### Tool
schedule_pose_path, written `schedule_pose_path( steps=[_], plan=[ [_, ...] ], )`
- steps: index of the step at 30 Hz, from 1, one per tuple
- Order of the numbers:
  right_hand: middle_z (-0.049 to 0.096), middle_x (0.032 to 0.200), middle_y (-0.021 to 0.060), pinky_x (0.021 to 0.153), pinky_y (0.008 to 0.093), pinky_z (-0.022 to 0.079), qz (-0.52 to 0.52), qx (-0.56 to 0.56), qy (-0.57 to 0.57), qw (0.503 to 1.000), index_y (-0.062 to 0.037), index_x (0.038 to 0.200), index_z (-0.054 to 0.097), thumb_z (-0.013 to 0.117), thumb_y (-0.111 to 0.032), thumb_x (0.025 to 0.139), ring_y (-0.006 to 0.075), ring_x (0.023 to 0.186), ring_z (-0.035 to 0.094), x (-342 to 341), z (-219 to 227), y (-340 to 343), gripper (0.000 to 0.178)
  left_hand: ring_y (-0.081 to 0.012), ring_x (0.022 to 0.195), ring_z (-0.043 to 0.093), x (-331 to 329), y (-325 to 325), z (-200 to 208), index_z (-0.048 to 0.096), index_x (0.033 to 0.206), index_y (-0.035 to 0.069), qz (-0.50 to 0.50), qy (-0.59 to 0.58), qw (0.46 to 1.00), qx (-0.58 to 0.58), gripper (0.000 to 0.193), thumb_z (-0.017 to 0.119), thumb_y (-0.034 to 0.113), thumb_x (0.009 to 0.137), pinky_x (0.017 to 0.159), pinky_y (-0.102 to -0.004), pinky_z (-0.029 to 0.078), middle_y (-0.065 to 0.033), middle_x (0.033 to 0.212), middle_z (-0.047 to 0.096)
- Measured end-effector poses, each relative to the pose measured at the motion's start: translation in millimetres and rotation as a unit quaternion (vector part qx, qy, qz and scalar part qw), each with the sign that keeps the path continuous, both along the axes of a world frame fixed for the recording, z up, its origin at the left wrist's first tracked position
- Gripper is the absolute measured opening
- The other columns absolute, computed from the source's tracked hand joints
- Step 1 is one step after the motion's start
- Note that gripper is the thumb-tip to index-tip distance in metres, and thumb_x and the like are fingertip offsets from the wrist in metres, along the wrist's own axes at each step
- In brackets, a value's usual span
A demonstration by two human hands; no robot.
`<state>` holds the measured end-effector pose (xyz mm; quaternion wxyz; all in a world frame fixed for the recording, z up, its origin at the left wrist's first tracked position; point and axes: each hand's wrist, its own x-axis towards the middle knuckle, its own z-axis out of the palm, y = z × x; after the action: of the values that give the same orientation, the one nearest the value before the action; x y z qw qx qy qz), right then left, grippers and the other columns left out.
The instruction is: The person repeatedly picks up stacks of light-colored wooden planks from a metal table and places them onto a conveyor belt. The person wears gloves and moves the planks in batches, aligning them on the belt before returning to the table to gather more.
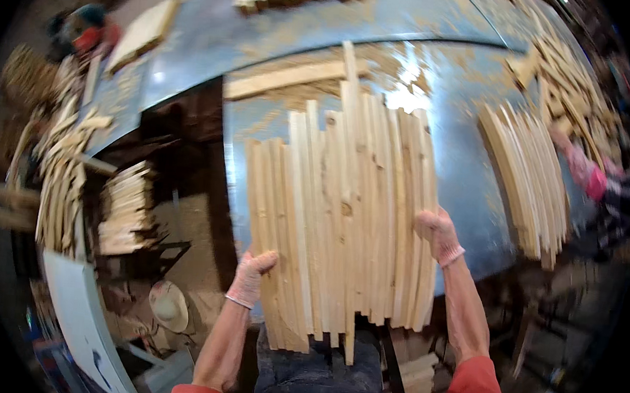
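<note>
A wide bundle of pale wooden strips [343, 213] lies side by side in front of me, their ends uneven at top and bottom. One strip juts out well beyond the rest at the far end. My left hand [252, 274], in a light knit glove, grips the bundle's left edge near its lower end, thumb on top. On the right edge, a little farther up, my right hand [435, 230] clasps the bundle, gloved likewise. The fingers of both hands are partly hidden beneath the wood. The bundle's near end overhangs the metal table [469, 185] toward my lap.
Another row of strips [526, 181] lies on the table at right, near a co-worker's pink-cuffed arm [587, 168]. Loose sticks [567, 90] heap at far right. A board [294, 80] lies beyond my bundle. At left are stacked strips [130, 209] and a pale hat [168, 305].
</note>
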<state>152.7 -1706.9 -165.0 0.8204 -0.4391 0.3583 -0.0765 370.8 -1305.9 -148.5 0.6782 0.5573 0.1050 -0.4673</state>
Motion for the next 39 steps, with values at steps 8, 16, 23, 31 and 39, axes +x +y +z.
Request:
schedule_pose_path(
  steps=[8, 16, 23, 31, 39],
  plan=[
    [0.072, 0.119, 0.0104, 0.090, 0.0361, 0.060, 0.180, -0.084, -0.151, 0.968, 0.0046, 0.148, 0.056, 0.079, -0.027, 0.084, 0.0220, 0.104, 0.071, 118, 128, 150, 0.075, -0.0208, 0.117, 0.072, -50, 206, 118, 0.054, 0.156, 0.002, 0.182, -0.148, 0.968, -0.089, 0.073, 0.077, 0.013, 0.087, 0.100, -0.0339, 0.058, -0.0108, 0.134, 0.072],
    [0.073, 0.126, 0.0130, 0.086, 0.0421, 0.064, 0.359, -0.079, -0.283, 0.886, 0.0020, 0.155, 0.051, 0.085, -0.032, 0.084, 0.0263, 0.102, 0.075, 211, 249, 438, 0.085, -0.0178, 0.120, 0.064, -121, 476, 194, 0.056, 0.149, 0.007, 0.354, -0.255, 0.896, -0.082, 0.075, 0.089, 0.023, 0.084, 0.107, -0.0380, 0.052, -0.0056, 0.132, 0.068],
    [0.066, 0.083, 0.0068, 0.059, 0.0339, 0.051, 0.532, -0.089, -0.298, 0.788, 0.0005, 0.123, 0.062, 0.073, -0.034, 0.090, 0.0174, 0.068, 0.063, 280, 268, 691, 0.049, -0.0155, 0.112, 0.064, -219, 655, 204, 0.061, 0.142, 0.010, 0.522, -0.308, 0.795, -0.040, 0.061, 0.085, 0.026, 0.088, 0.101, -0.0352, 0.054, -0.0022, 0.123, 0.069],
    [0.072, 0.110, 0.0064, 0.099, 0.0362, 0.049, 0.651, -0.034, -0.268, 0.710, 0.0009, 0.121, 0.074, 0.075, -0.020, 0.087, 0.0200, 0.106, 0.066, 339, 237, 930, 0.041, -0.0115, 0.099, 0.066, -276, 790, 175, 0.068, 0.135, 0.010, 0.659, -0.259, 0.706, -0.007, 0.050, 0.085, 0.020, 0.088, 0.090, -0.0316, 0.057, 0.0021, 0.113, 0.072],
    [0.073, 0.098, 0.0058, 0.075, 0.0320, 0.057, 0.707, -0.034, -0.174, 0.685, -0.0016, 0.111, 0.073, 0.082, -0.023, 0.089, 0.0189, 0.083, 0.070, 386, 205, 1131, 0.032, -0.0247, 0.110, 0.072, -252, 918, 191, 0.064, 0.140, 0.002, 0.712, -0.191, 0.674, 0.037, 0.055, 0.082, 0.024, 0.092, 0.095, -0.0449, 0.062, -0.0111, 0.122, 0.072]
  ],
)
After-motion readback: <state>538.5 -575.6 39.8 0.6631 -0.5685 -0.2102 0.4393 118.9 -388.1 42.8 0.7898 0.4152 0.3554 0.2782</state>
